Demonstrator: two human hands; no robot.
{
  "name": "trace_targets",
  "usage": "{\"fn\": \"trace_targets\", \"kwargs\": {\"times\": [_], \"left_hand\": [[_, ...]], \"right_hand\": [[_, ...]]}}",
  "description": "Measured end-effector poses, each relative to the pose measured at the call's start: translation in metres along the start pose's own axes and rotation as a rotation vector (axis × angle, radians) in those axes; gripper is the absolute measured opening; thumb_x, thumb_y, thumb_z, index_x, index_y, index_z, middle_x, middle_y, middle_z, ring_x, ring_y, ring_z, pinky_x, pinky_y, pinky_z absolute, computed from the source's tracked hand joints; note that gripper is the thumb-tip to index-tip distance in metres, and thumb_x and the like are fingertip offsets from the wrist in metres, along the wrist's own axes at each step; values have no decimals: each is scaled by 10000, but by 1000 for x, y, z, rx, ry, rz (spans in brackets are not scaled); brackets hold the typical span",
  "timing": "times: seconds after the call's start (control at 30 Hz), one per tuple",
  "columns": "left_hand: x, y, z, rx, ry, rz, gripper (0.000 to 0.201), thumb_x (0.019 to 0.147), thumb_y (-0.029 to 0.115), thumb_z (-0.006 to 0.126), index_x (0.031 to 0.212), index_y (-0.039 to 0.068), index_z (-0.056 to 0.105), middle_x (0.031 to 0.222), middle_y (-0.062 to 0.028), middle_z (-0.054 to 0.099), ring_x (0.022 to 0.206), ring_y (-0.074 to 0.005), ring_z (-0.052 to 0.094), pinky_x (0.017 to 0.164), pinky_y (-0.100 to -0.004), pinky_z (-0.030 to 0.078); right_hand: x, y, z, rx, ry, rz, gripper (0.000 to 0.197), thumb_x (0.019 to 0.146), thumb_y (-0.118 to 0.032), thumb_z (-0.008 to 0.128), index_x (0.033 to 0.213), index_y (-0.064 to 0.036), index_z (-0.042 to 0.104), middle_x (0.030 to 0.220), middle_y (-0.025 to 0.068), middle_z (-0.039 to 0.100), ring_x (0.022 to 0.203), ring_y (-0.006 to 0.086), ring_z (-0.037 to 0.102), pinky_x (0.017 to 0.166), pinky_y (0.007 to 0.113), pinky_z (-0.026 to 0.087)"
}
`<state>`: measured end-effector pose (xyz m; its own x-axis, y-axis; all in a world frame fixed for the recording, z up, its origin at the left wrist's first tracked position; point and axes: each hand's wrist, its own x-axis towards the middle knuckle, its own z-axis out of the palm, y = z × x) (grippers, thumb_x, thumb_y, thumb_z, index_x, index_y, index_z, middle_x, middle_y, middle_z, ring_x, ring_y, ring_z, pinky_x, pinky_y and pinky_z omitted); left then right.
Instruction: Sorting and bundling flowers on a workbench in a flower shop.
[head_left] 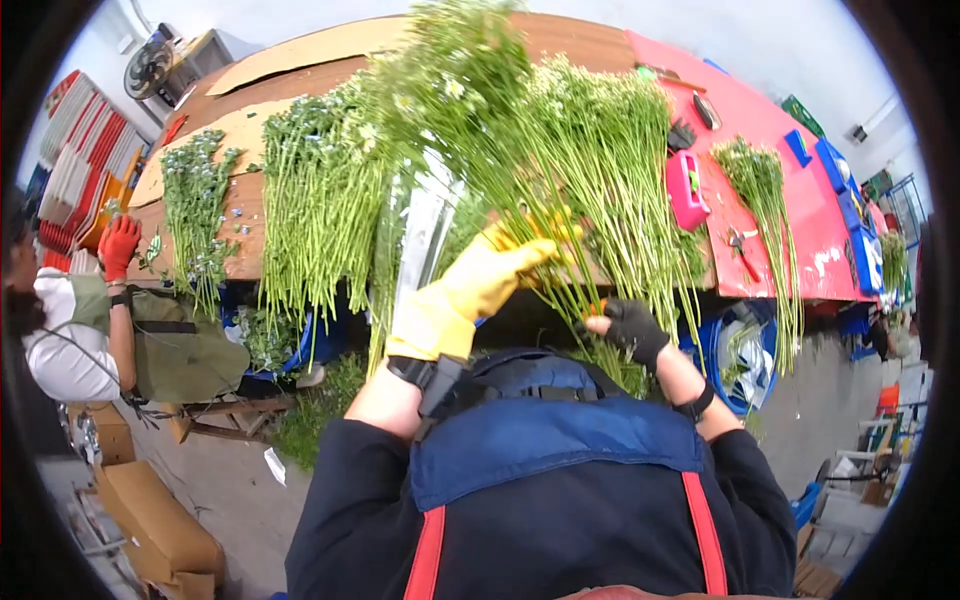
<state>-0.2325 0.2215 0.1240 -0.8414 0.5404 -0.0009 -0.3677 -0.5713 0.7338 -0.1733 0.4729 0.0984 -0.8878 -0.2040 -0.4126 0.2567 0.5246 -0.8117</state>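
Note:
My left hand [505, 265], in a yellow rubber glove, is closed round a bunch of white-flowered green stems [455, 95]. The blossoms spread upward, slightly blurred, and the stem ends hang toward my body. Just right of those lower ends, my right hand [635, 330] wears a black glove that leaves the thumb tip bare. Its fingers are curled, and a small orange part shows beside the thumb; the rest of what they hold is hidden. Beyond my hands, a thick row of similar flower stems [612, 150] lies across the table with its ends toward me.
More flower bunches [325, 190] lie left on the brown table [570, 40]. The pink sheet [800, 225] at right carries a smaller bunch [757, 185], pliers [744, 255] and a pink holder [687, 190]. A blue bin [735, 400] stands below. A co-worker's red-gloved hand [119, 245] is far left.

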Motion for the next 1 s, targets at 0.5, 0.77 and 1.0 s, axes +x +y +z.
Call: {"fn": "trace_targets", "kwargs": {"times": [0.5,0.77,1.0], "left_hand": [[-5,-4,-17,-151,33,-170,589,858,118,625,1394,15,405,1369,-173,489,1194,-333,534,1015,-447,440],[24,-9,-2,26,161,39,728,823,381,711,1416,96,399,1393,-123,470,1309,-321,417,1098,-497,327],[67,-12,-4,-139,411,-136,331,999,257,475,1275,89,541,580,90,230,552,-60,334,717,-312,471]], "right_hand": [[12,26,18,-234,-236,-94,545,867,-457,603,1067,50,600,914,240,632,867,322,623,772,389,476],[36,18,16,-292,-366,-263,473,895,-422,532,1022,28,598,963,260,619,959,427,577,833,480,445],[36,86,-31,-501,-337,-400,541,880,-563,477,1048,-76,642,915,191,659,896,381,619,784,474,468]]}}
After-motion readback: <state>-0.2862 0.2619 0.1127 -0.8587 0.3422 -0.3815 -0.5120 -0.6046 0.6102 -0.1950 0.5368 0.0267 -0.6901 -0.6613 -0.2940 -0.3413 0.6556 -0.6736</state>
